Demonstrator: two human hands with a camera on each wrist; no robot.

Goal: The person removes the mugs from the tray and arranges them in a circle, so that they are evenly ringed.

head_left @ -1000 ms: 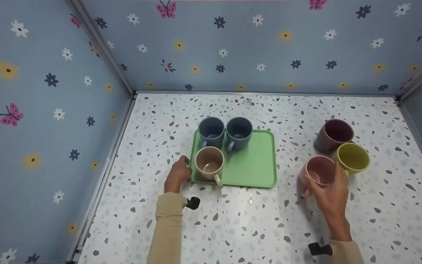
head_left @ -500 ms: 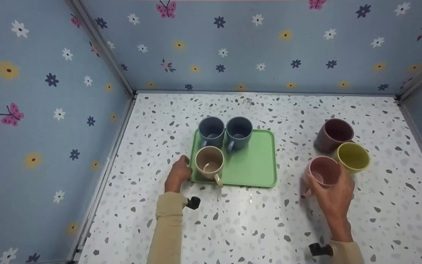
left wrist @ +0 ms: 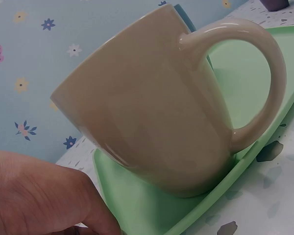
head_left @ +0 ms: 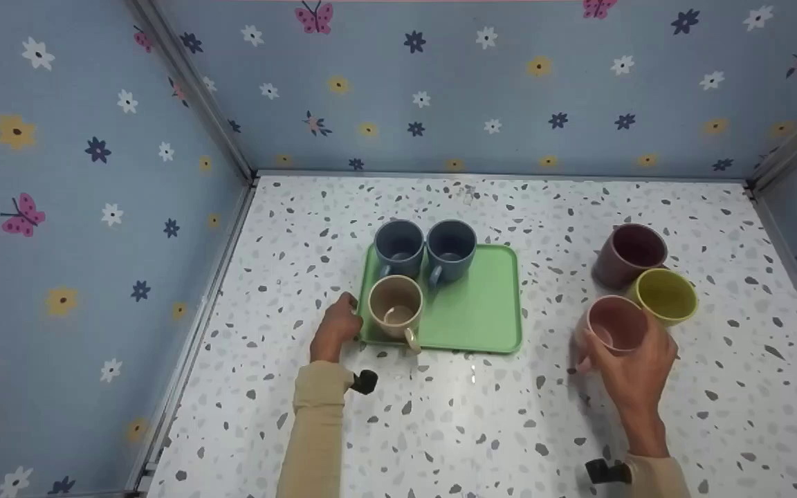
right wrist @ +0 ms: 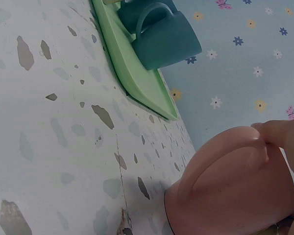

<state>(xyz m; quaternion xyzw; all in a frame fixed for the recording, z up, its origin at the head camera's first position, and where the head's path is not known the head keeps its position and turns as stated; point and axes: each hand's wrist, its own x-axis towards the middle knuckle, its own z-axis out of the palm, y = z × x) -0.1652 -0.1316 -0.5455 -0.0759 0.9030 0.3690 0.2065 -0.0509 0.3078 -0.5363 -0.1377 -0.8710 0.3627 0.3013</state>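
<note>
On the right, my right hand (head_left: 637, 366) grips a pink mug (head_left: 587, 332) from its near side, thumb at the left of the rim and fingers at the right. The mug's handle (right wrist: 223, 154) points toward me. My left hand (head_left: 337, 328) holds the left edge of a green tray (head_left: 481, 311), its thumb at the rim; the other fingertips are hidden. A beige mug (left wrist: 152, 107) stands on the tray beside that hand, handle toward the front edge. Behind it on the tray are two blue mugs, one left (head_left: 398, 249) and one right (head_left: 452, 252).
A yellow mug (head_left: 664, 297) stands just behind and right of the pink one, and a maroon mug (head_left: 628, 256) is behind that. Speckled white tabletop (head_left: 468, 429) lies around the tray. Flowered blue panels (head_left: 454, 83) rise at the back and sides.
My right hand has shifted slightly right, turning the pink mug a little, its handle moving right with it. My left hand and the tray have stayed put.
</note>
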